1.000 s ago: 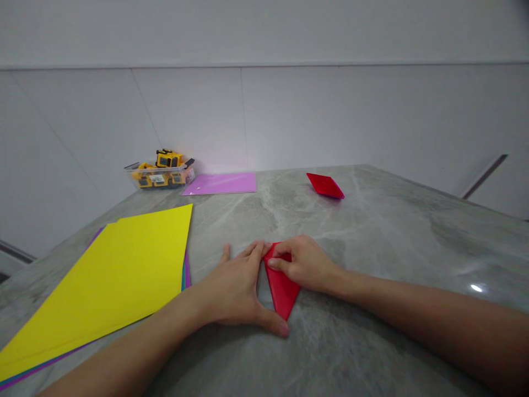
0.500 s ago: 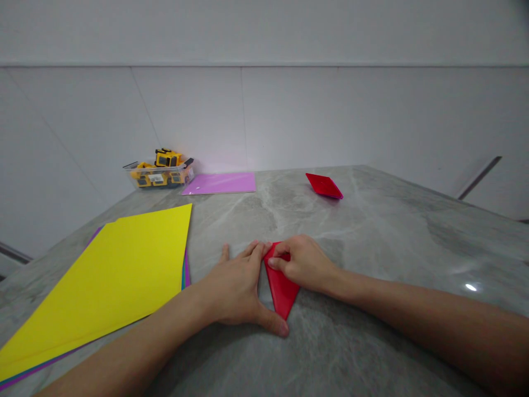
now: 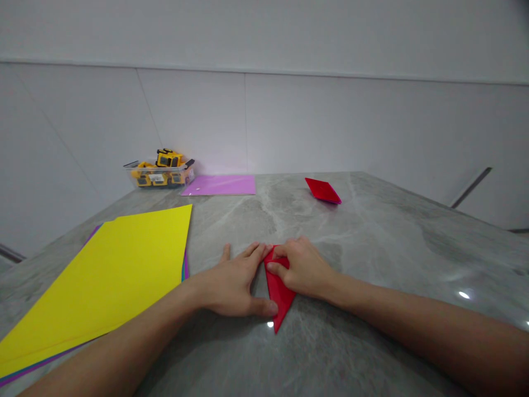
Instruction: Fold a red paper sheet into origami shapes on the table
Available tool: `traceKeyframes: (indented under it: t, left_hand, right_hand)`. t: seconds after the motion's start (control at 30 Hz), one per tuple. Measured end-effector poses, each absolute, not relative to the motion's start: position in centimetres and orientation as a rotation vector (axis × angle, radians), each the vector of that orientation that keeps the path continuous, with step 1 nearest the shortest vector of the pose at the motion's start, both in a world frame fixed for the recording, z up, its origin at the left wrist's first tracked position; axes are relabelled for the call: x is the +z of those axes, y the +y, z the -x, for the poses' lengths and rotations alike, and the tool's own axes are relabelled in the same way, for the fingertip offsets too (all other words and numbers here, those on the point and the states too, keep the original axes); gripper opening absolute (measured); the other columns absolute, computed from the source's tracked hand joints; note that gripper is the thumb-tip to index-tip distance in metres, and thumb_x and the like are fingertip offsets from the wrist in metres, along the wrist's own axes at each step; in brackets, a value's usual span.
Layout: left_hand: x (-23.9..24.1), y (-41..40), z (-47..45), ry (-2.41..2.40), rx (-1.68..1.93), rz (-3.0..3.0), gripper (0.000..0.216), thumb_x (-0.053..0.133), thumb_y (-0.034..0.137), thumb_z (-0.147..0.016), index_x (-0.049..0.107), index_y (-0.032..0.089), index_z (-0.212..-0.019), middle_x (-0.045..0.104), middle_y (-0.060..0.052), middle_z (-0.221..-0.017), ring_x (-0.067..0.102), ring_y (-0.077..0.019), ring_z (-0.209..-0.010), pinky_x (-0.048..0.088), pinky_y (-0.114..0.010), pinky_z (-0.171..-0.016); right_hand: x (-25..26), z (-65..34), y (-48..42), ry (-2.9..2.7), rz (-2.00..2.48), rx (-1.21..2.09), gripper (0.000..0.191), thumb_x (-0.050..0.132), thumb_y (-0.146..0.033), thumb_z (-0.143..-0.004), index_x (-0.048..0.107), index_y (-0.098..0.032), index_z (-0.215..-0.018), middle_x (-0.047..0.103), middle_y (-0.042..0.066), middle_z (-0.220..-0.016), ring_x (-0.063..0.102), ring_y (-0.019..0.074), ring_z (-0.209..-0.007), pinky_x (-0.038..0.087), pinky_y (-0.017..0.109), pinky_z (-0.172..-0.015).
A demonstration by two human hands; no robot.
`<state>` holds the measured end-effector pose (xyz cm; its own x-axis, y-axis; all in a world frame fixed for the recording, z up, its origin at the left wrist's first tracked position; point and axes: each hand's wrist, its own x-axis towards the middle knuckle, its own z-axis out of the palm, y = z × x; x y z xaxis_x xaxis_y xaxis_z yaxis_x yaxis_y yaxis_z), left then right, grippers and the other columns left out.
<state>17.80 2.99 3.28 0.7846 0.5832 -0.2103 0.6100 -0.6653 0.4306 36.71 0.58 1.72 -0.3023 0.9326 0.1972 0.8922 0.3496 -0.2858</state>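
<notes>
A folded red paper triangle (image 3: 279, 295) lies on the grey marble table (image 3: 372, 242) just in front of me, its point toward me. My left hand (image 3: 235, 281) lies flat beside it on the left, fingers stretched out, thumb against the paper's lower edge. My right hand (image 3: 303, 267) rests on the paper's right side with fingers curled, pressing its top edge down.
A stack of coloured sheets with a yellow sheet (image 3: 111, 275) on top lies at the left. Farther back are a pink sheet (image 3: 221, 184), a clear box of yellow toy vehicles (image 3: 163, 172) and another folded red paper (image 3: 323, 191). A white wall runs behind.
My left thumb has slid a little up along the paper's edge, so the triangle's tip now shows free. The camera view has tipped slightly; both hands stay on the red paper.
</notes>
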Motion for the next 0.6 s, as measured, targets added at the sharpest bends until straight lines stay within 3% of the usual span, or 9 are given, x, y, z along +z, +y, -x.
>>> traceKeyframes:
  t: [0.3,0.6]
  left_hand:
    - [2.96,2.75,-18.01,0.916,-0.043,-2.486,0.122,0.070,0.063,-0.058,0.007,0.017,-0.151,0.010,-0.018,-0.156,0.009,-0.0370,-0.143,-0.007,-0.064,-0.109]
    - [3.42,2.32,-18.12,0.953,-0.077,-2.465,0.126,0.068,0.067,-0.057,0.002,0.017,-0.151,0.006,-0.018,-0.156,0.006,-0.0357,-0.143,-0.010,-0.066,-0.107]
  right_hand:
    - [1.71,-36.66,0.60,-2.327,1.628,0.134,0.015,0.060,-0.030,-0.083,0.070,-0.021,-0.078,0.067,0.005,-0.069,0.059,0.0210,-0.074,0.034,0.036,-0.074]
    - [1.33,-36.96,0.70,-2.280,1.577,0.205,0.011,0.061,-0.028,-0.082,0.064,-0.019,-0.078,0.067,0.003,-0.073,0.059,0.0185,-0.074,0.033,0.035,-0.077]
